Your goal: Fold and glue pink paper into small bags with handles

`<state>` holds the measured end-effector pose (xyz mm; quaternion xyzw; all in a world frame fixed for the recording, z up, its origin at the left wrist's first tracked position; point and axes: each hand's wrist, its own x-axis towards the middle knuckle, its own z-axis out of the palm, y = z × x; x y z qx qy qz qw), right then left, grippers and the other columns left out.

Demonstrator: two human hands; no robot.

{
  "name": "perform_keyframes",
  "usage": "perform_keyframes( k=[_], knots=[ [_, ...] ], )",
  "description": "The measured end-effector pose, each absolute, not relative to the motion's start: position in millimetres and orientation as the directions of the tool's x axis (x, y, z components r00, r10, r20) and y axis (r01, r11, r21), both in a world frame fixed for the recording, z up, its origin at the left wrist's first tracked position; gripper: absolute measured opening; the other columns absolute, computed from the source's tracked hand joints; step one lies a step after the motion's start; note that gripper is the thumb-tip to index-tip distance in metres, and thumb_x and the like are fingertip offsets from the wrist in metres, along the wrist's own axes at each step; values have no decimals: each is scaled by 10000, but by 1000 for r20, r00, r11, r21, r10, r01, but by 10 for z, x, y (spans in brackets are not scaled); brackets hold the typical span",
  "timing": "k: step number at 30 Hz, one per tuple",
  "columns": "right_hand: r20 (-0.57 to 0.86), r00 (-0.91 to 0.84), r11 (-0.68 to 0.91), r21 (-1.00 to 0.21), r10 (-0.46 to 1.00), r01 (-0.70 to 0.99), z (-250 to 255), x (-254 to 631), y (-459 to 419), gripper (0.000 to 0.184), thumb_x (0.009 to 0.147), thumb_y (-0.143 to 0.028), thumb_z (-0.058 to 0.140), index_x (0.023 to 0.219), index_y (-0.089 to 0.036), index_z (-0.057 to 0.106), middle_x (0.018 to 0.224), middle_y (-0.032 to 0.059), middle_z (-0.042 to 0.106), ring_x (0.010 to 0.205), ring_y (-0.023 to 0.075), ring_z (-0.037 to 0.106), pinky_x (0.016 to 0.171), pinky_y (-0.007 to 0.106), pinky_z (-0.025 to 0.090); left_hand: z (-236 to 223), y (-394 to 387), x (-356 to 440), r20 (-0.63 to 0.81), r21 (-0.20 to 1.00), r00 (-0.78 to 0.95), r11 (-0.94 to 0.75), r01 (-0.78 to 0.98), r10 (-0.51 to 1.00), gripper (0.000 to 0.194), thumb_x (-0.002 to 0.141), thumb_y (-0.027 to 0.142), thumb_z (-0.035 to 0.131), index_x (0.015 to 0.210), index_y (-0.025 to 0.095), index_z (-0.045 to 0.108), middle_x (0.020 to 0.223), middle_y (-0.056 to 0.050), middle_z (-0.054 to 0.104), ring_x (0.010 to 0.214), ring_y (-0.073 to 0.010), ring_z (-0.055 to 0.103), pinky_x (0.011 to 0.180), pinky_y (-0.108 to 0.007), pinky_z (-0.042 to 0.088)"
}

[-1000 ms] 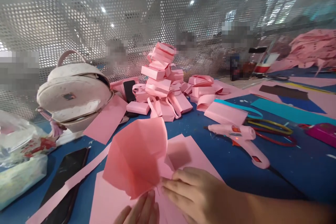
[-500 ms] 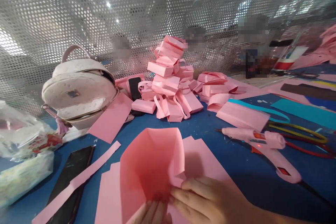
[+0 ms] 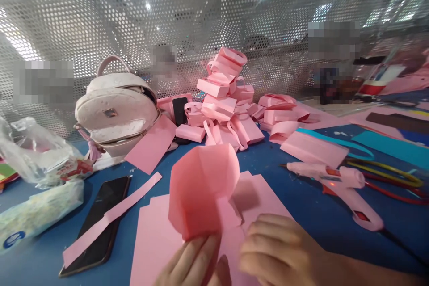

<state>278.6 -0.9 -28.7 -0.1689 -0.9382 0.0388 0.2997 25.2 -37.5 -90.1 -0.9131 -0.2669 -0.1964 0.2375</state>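
A pink paper bag stands tilted in front of me, its open mouth facing up and towards me. My left hand is closed on its near bottom edge. To the right, my right hand rests low over pink paper sheets, apart from the bag. Its fingers are curled in, and their inner side is hidden. A loose flap sticks out at the bag's right side. Further right lies a pink glue gun with a small red light on.
Behind, small pink paper bags are piled beside a white backpack. At left are a phone under a pink paper strip and plastic bags. Perforated metal closes off the back of the blue table.
My right hand has let go of the bag's right side and drawn back to the right. The bag has moved slightly up in view, still in my left hand. The view has shifted left.
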Motion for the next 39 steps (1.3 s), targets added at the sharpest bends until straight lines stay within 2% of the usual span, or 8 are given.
perform_keyframes(
  k=[4, 7, 11, 14, 18, 27, 34, 39],
  knots=[
    [668, -595, 893, -294, 447, 341, -317, 2874, 122, 166, 937, -122, 412, 869, -210, 535, 715, 11, 594, 636, 149, 539, 602, 276, 436, -617, -253, 146, 436, -153, 794, -835, 529, 424, 445, 1033, 458, 386, 1275, 145, 590, 1242, -92, 705, 1097, -256, 677, 1005, -407, 529],
    [688, -627, 908, -118, 367, 402, -324, 2911, 276, 254, 945, -80, 459, 1124, -212, 583, 854, 21, 624, 728, 137, 562, 666, 261, 442, -430, -222, 100, 292, 25, 790, -830, 558, 540, 746, 891, 689, 505, 1398, 143, 462, 1260, -112, 686, 1136, -294, 645, 1057, -489, 471],
    [629, -775, 894, 311, 60, 321, -277, 2888, 373, 350, 946, -134, 560, 1253, -294, 613, 898, 2, 625, 788, 146, 550, 740, 283, 447, -312, -313, 170, 224, 53, 732, -758, 650, 644, 753, 796, 589, 649, 1382, 144, 489, 1240, -147, 676, 1149, -352, 624, 1058, -593, 430],
    [575, -818, 866, 422, -27, 268, -264, 2851, 343, 384, 925, -110, 567, 1274, -261, 615, 930, 5, 633, 817, 143, 547, 785, 292, 445, -331, -408, 256, 251, 39, 711, -740, 671, 657, 609, 786, 425, 640, 1314, 132, 563, 1178, -146, 682, 1109, -360, 629, 1045, -608, 428],
    [558, -830, 861, 418, 10, 291, -298, 2845, 295, 309, 951, -124, 535, 1220, -233, 641, 936, 15, 656, 805, 157, 535, 759, 315, 426, -355, -473, 285, 268, -56, 767, -786, 616, 582, 630, 780, 215, 543, 1395, 93, 483, 1206, -167, 661, 1170, -359, 594, 1051, -588, 424],
    [547, -823, 873, 314, 154, 372, -309, 2847, 302, 190, 999, -224, 532, 1148, -207, 648, 922, 32, 670, 862, 169, 553, 768, 301, 425, -365, -510, 388, 386, -120, 762, -791, 600, 520, 569, 816, 220, 482, 1355, 38, 480, 1086, -201, 665, 1040, -360, 634, 913, -548, 519],
    [514, -852, 860, 386, 101, 334, -343, 2822, 277, 174, 983, -161, 519, 1081, -191, 659, 928, 32, 672, 834, 170, 536, 750, 313, 405, -366, -588, 509, 274, -54, 692, -708, 704, 667, 697, 722, 160, 523, 1411, 85, 448, 1266, -200, 594, 1088, -367, 577, 938, -594, 483],
    [534, -842, 850, 407, 74, 333, -324, 2782, 323, 177, 967, -125, 504, 1031, -186, 657, 893, 30, 667, 791, 168, 532, 678, 307, 373, -404, -450, 443, 297, 51, 647, -688, 724, 702, 692, 671, 27, 473, 1353, 140, 507, 1285, -138, 635, 1035, -312, 611, 903, -517, 544]
  ],
)
